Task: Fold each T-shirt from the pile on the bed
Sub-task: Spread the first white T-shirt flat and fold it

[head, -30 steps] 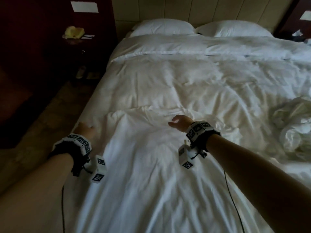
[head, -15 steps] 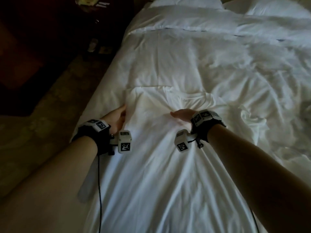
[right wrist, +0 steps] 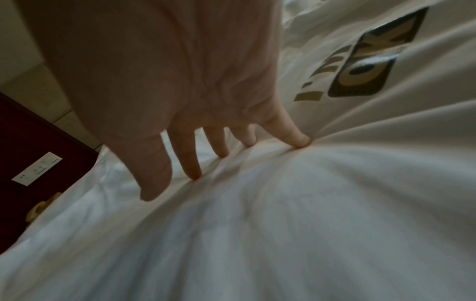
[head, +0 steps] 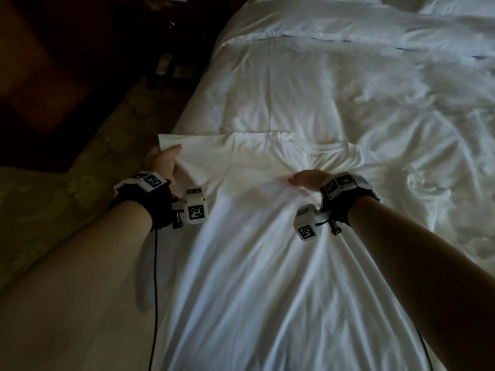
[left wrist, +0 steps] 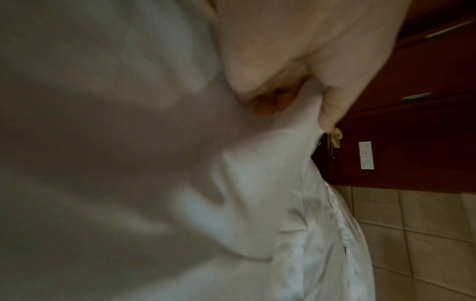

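Observation:
A white T-shirt (head: 257, 263) lies spread lengthwise on the white bed (head: 334, 84), collar end away from me. My left hand (head: 163, 163) grips its left sleeve (head: 198, 159) at the bed's left edge; the left wrist view shows the thumb (left wrist: 332, 106) and curled fingers pinching the cloth (left wrist: 270, 167). My right hand (head: 308, 179) lies flat on the shirt's upper chest, straight fingers (right wrist: 298, 138) pressing into the fabric and bunching it. A dark and gold print (right wrist: 371, 61) shows on white cloth beside that hand.
Rumpled white bedding (head: 442, 188) lies to the right of the shirt. Pillows (head: 455, 6) sit at the head of the bed. Dark floor (head: 40, 183) and dark wooden furniture (head: 80, 49) run along the bed's left side.
My left hand took hold of the left sleeve and drew it out to the left, spreading it flat. My right hand slid nearer on the chest and stayed pressing. The head view tilted down.

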Tool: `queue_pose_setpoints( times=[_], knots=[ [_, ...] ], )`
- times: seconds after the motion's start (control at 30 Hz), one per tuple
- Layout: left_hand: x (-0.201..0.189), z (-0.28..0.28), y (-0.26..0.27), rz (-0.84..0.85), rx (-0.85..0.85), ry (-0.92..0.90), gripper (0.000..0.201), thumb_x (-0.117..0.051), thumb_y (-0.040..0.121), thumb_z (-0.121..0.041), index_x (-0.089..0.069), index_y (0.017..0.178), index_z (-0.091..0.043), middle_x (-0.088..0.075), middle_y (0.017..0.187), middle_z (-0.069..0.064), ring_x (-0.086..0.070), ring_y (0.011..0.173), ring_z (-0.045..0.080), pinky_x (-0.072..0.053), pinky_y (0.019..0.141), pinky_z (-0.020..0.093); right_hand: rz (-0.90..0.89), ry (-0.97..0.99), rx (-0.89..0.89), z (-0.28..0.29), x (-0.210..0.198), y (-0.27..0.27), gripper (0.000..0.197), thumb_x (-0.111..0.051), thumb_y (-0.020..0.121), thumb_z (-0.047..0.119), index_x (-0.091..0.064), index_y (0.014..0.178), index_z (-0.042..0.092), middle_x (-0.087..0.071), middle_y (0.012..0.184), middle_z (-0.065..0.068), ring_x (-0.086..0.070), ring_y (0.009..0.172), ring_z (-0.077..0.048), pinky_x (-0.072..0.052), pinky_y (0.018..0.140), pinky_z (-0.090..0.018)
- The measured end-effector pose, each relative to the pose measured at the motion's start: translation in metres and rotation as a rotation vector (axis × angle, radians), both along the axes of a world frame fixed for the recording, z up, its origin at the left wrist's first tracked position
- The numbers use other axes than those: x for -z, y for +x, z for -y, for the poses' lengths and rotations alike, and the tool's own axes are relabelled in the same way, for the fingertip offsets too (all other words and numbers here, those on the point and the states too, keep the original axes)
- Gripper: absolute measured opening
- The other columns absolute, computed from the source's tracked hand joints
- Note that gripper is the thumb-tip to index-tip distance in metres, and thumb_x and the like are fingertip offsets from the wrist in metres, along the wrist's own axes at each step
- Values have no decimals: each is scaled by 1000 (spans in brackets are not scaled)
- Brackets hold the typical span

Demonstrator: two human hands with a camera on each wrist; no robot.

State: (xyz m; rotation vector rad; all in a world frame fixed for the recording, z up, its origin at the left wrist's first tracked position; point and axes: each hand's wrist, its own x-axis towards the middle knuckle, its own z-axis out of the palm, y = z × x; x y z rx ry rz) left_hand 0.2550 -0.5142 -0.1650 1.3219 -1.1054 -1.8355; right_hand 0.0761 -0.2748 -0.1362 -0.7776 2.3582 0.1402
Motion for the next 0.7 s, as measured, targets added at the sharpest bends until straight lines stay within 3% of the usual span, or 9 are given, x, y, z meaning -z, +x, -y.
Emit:
queue_pose_setpoints(
  times=[0.13,0.23,0.37,0.43,0.5,0.6,0.7],
  knots=[
    [11,-1,12,27,95,34,33,-62,91,-26,-58,121,-13,-63,98,5,-62,98,22,-52,67,26,-11,-1,-12,0,0,2,54,-25,103,36,-36,141,0,-36,148,-18,-32,138,-30,-22,109,-31],
    [13,-6,20,39,259,126,29,-61,91,-35,-57,111,-14,-62,98,5,-60,87,17,-51,65,23,-2,-14,9,-1,-1,4,53,-27,103,35,-34,143,0,-33,150,-17,-30,139,-30,-22,109,-31],
    [18,-6,27,8,383,99,44,-67,86,-11,-54,128,-11,-64,113,7,-63,104,22,-53,67,23,7,-31,14,-4,-1,7,53,-30,103,35,-30,145,3,-29,152,-15,-27,140,-28,-20,110,-31],
    [18,-11,29,-34,394,26,56,-64,83,4,-48,134,-12,-63,115,8,-64,103,22,-56,68,24,10,-36,10,-4,-1,7,53,-31,102,36,-29,146,5,-28,153,-14,-26,141,-28,-19,111,-31],
    [17,-15,29,-48,384,-73,68,-62,82,10,-39,141,-15,-59,119,8,-63,101,19,-57,71,26,12,-34,3,-4,-2,7,52,-29,103,35,-29,146,5,-28,153,-14,-26,141,-28,-19,111,-31],
    [12,-11,31,0,335,-248,67,-57,86,10,-33,145,-12,-56,114,-1,-57,108,19,-53,81,28,25,-43,11,-4,-4,7,50,-25,104,31,-28,146,5,-26,153,-16,-26,141,-28,-17,111,-32],
    [11,-5,31,134,347,-397,62,-59,89,3,-36,144,-11,-52,130,4,-50,119,19,-46,97,34,47,-68,27,-6,-1,6,50,-29,104,31,-28,147,6,-27,153,-15,-27,140,-29,-19,112,-33]
  ],
)
